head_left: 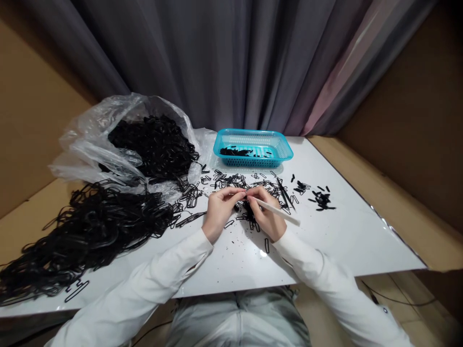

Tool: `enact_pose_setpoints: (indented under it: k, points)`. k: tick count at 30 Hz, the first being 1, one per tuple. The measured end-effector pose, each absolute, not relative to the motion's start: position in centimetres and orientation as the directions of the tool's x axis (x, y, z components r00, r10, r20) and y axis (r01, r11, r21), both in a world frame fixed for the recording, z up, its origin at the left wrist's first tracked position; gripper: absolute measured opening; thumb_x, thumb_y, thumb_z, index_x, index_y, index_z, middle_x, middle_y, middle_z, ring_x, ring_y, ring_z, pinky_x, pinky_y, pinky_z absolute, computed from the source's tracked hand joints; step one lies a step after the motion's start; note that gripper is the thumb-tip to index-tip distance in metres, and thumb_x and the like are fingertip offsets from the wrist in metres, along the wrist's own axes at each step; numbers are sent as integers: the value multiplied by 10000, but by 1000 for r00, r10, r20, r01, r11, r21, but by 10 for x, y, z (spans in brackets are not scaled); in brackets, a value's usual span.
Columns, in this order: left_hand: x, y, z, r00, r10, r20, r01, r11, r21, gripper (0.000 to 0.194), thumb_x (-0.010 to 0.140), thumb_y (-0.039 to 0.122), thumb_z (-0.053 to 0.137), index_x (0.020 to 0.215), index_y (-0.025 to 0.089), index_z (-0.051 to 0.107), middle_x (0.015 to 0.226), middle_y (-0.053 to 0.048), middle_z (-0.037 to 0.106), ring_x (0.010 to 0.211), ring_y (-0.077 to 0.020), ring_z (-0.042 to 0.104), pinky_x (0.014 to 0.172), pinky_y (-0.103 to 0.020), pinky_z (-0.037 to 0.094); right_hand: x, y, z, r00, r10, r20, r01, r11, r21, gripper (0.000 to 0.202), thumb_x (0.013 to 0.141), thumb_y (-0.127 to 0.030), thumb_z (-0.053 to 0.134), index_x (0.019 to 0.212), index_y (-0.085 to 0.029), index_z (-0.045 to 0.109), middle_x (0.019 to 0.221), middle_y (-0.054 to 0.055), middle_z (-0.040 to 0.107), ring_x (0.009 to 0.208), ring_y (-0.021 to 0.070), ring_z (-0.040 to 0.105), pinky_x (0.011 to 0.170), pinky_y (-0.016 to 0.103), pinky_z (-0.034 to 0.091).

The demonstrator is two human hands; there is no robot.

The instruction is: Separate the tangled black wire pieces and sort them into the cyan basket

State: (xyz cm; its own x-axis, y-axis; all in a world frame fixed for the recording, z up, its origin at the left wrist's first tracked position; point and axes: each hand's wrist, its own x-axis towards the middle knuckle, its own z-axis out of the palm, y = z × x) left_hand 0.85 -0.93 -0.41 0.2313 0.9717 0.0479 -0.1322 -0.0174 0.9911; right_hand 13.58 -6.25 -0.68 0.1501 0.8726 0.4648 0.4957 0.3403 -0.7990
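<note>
Both hands meet over the middle of the white table (347, 241). My right hand (268, 212) is closed around a slim white stick-like tool (278, 210), whose back end points toward the lower right. The tool's front end lies between the fingertips of both hands. My left hand (221, 209) is pinched shut at the same spot; what its fingertips hold is too small to make out. Thin black loops (231, 181) are scattered behind and beneath the hands. A pair of dark tweezers (285, 193) seems to lie just right of my right hand.
A blue plastic basket (285, 150) with small black pieces stands at the back. On the left, a clear plastic bag (87, 137) spills black rubbery strips (97, 231). Short black pieces (321, 198) lie in a small pile at right. A grey curtain (202, 62) hangs behind the table.
</note>
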Motion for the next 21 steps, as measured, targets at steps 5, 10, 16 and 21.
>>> enact_pose_setpoints:
  k: [5,10,16,21]
  points:
    - [10,-13,-3,218,972,93,-107,-71,992,111,670,263,744,737,175,739,782,-46,725,774,-198,652,807,-339,494,135,-61,-13,153,849,505,535,359,-765,79,902,-234,459,883,-224,535,865,45,625,792,179,606,713,311,474]
    - [12,-14,-4,197,971,135,-82,-121,989,90,682,251,729,724,172,740,788,-49,725,784,-197,656,804,-325,501,135,-59,-18,168,823,542,584,360,-728,88,902,-214,450,847,-217,519,833,45,601,768,172,583,705,306,458]
    - [15,-14,-10,175,970,171,-62,-162,985,100,709,248,708,758,163,730,793,-47,731,774,-187,659,777,-311,512,131,-58,-17,254,797,547,614,304,-728,108,900,-213,430,820,-218,502,791,36,596,744,178,577,676,305,448]
    - [15,-15,-12,170,950,260,-28,-259,965,59,725,229,705,742,180,735,790,-29,709,774,-170,642,773,-289,497,129,-56,-16,310,779,545,608,278,-743,111,886,-213,430,796,-222,494,774,32,594,731,177,579,674,307,446]
